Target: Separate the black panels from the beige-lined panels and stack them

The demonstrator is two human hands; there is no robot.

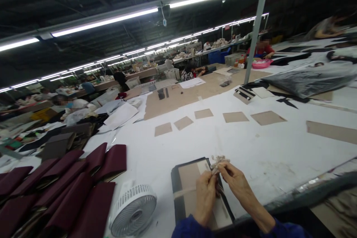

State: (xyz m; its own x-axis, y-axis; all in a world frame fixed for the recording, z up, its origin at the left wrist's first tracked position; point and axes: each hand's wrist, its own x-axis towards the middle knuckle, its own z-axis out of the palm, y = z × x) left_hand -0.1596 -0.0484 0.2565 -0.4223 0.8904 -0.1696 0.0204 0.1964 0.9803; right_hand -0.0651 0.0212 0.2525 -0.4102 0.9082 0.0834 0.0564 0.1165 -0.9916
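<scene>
Near the front of the white table lies a flat stack of dark-edged beige pieces (185, 174), with a pale strip (181, 193) running across it. Over its right side, my left hand (205, 195) has its fingers closed on a crumpled beige cloth strip (219, 160). Pinching the same cloth from the right is my right hand (236, 180), its fingertips close to those of the left. The exact grip points are partly hidden by my fingers.
A small white fan (135, 212) stands left of the stack. Beyond it are several folded maroon pieces (67, 189). Beige rectangles (235, 117) lie farther back on the white table (267, 148). A metal post (256, 29) rises at the far side. Co-workers sit around.
</scene>
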